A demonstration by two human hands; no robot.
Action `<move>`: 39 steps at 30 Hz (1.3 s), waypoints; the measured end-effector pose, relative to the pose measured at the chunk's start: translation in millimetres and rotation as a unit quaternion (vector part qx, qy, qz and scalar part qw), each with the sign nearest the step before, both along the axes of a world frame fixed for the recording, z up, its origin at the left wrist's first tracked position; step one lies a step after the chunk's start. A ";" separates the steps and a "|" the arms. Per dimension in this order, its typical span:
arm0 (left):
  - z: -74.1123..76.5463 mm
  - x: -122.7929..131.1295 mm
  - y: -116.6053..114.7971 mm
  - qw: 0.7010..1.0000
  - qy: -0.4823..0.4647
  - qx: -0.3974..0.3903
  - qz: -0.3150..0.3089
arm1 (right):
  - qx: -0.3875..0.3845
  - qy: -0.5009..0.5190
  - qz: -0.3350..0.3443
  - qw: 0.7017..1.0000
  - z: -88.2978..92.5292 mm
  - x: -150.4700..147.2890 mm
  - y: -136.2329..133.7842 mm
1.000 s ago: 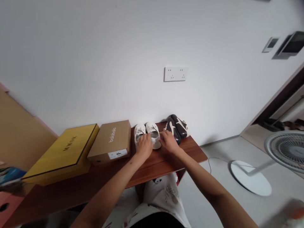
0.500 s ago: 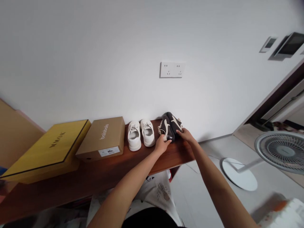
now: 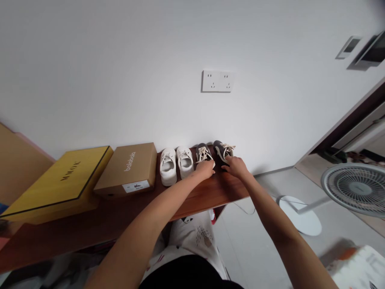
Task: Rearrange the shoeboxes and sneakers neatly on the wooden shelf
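Two dark sneakers with cream laces stand apart near the right end of the wooden shelf top. My left hand is closed on the heel of the left dark sneaker, beside the white pair, and covers its back part. My right hand grips the heel of the right dark sneaker, its thumb at the shoe opening. That shoe's toe points toward the wall and slightly left. A pair of white sneakers sits just left of my left hand, toes to the wall.
Left of the shoes lie a brown shoebox and a yellow box on the wooden shelf top. A socket plate is on the wall behind. A white fan stands on the floor at right.
The dark sneakers, earlier pressed together and tipped on their sides, are now separated and turned more upright. My left hand moved the left one closer to the white pair.
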State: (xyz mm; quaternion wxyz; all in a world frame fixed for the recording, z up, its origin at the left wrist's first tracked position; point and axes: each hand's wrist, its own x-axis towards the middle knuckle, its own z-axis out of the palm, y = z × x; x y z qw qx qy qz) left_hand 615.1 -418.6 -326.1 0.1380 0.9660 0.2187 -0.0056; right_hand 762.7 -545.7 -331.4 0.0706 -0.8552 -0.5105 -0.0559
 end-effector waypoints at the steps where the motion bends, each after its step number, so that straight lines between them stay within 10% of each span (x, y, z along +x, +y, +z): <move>1: 1.2 1.3 0.2 1.000 0.010 0.007 0.000 | -0.006 -0.010 0.001 1.000 1.5 -3.1 0.6; 26: 10.5 12.5 -4.3 0.996 0.006 0.085 -0.018 | -0.034 -0.080 0.009 0.996 -17.5 -24.5 27.0; 33: 23.2 -36.9 -6.9 0.981 -0.159 0.112 -0.011 | 0.112 -0.066 0.003 0.992 6.2 -45.7 17.6; 39: 23.6 -142.2 5.4 0.963 -0.269 0.016 0.017 | 0.283 0.184 0.151 0.929 6.9 -116.5 21.0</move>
